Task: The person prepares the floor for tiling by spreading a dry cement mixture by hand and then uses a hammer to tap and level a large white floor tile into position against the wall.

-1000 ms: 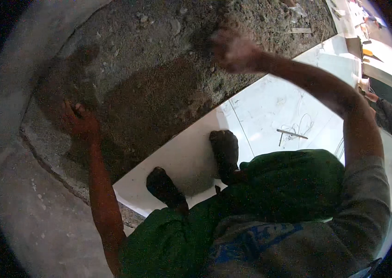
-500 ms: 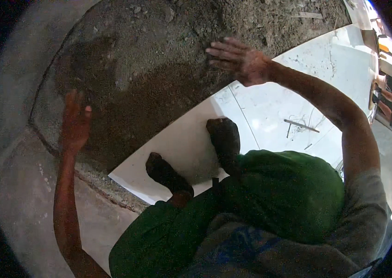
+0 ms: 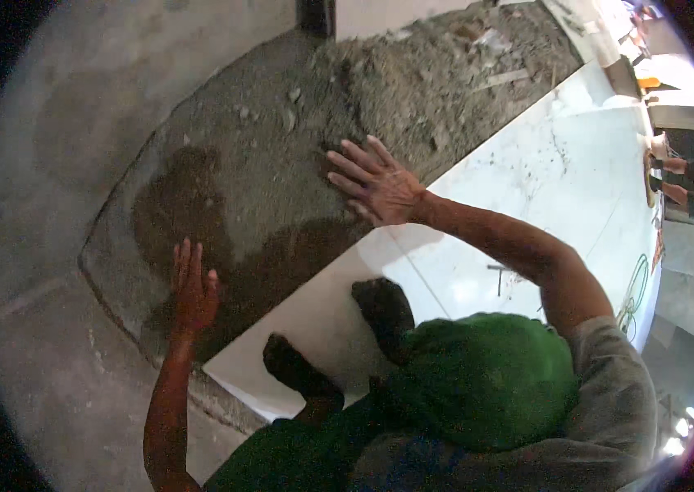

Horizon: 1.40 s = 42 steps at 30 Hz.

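My right hand (image 3: 381, 187), fingers spread, is held palm down at the border between a bed of grey-brown sand or mortar (image 3: 269, 197) and the white floor tiles (image 3: 527, 176). I cannot tell whether it touches the bed. To the left, my left hand (image 3: 194, 291) is over the bed's darker, shadowed part, just beyond the near corner of the tiles. Its fingers are straight, the thumb apart, and nothing shows in it. Both hands are empty. My two dark-covered feet (image 3: 384, 310) stand on the tile between them, below my green-clad knees.
Rough rubble and lumps (image 3: 445, 90) heap up at the far side. A grey wall-like surface (image 3: 101, 139) borders the bed on the left. A thin T-shaped piece (image 3: 499, 277) and a green cord (image 3: 634, 295) lie on the tiles. Another person (image 3: 691, 176) is at the far right.
The view has tilted, so the scene sits lower and more of the far side shows. My left hand has moved right, closer to the tile corner. My right hand's fingers are spread wider.
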{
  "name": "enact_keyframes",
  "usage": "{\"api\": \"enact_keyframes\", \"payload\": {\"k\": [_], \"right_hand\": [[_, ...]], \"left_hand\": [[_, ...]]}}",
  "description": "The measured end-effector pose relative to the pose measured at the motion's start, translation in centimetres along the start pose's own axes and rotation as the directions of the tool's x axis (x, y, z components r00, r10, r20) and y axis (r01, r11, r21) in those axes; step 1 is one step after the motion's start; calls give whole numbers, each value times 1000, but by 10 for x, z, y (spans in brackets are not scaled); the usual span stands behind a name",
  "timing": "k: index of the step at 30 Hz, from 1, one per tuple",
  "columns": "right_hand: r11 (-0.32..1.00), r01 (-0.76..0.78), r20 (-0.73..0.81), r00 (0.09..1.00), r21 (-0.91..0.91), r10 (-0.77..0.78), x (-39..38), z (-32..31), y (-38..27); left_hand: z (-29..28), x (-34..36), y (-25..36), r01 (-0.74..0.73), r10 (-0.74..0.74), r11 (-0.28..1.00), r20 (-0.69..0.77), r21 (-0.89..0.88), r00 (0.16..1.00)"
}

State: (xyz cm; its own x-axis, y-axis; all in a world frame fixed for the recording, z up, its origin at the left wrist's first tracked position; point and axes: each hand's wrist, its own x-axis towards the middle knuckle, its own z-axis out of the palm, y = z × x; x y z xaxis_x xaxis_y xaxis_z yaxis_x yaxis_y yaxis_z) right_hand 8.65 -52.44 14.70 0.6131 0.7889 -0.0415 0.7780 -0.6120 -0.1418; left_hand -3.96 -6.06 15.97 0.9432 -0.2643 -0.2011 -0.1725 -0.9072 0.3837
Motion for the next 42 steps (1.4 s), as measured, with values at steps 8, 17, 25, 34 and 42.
{"api": "enact_keyframes", "payload": {"k": [8,17,25,34,42], "right_hand": [[921,26,197,979,-388,55,44,44,106],[788,-286,33,932,-545,361,13,-23,181],[908,-339,39,933,-247,359,121,-44,126],[945,-258,268,913,-199,306,199,8,129],[806,-191,111,947,-559,302,78,-11,222]], "left_hand": [[-49,57,72,-42,56,991,112,-124,992],[-25,-60,-90,381,-371,915,91,-136,924],[-97,-80,3,512,-495,849,138,-130,858],[-89,-35,29,387,-355,913,219,-127,909],[-63,-116,-26,567,-519,823,372,-25,770]]}}
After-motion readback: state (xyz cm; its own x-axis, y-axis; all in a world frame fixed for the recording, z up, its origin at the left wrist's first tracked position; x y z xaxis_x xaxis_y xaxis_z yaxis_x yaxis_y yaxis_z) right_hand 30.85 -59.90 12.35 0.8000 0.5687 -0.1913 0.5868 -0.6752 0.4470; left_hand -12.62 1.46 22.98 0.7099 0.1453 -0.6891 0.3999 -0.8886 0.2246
